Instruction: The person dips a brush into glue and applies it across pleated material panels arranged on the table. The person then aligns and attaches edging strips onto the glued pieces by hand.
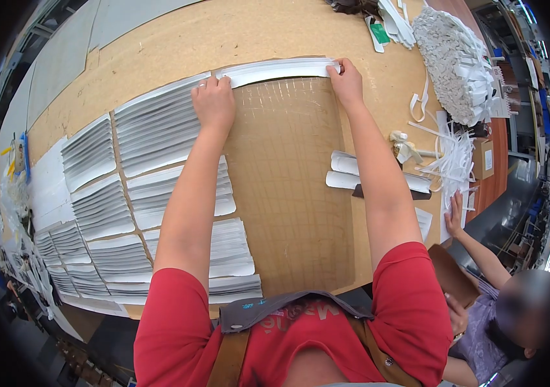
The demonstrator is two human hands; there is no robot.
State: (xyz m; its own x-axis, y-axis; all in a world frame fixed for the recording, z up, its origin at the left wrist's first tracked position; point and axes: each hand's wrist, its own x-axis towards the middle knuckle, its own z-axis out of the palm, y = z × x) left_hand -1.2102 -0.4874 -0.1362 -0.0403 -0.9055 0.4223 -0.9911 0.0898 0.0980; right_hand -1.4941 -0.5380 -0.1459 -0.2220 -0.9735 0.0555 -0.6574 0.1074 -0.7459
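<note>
A long white strip [278,71] lies across the top edge of a brown, scored sheet [288,193]. My left hand [213,103] is closed on the strip's left end, beside the upper row of stacked strips [159,126]. At its right end, my right hand [346,80] pinches the strip between thumb and fingers. Below my right forearm, a few loose white strips [346,171] rest near the sheet's right edge.
Overlapping grey-white strips [101,213] fill the left side. A heap of pale pieces [452,61] and tangled white ribbons [452,158] lie at the right. A co-worker [481,322] in a patterned top reaches onto the table at lower right.
</note>
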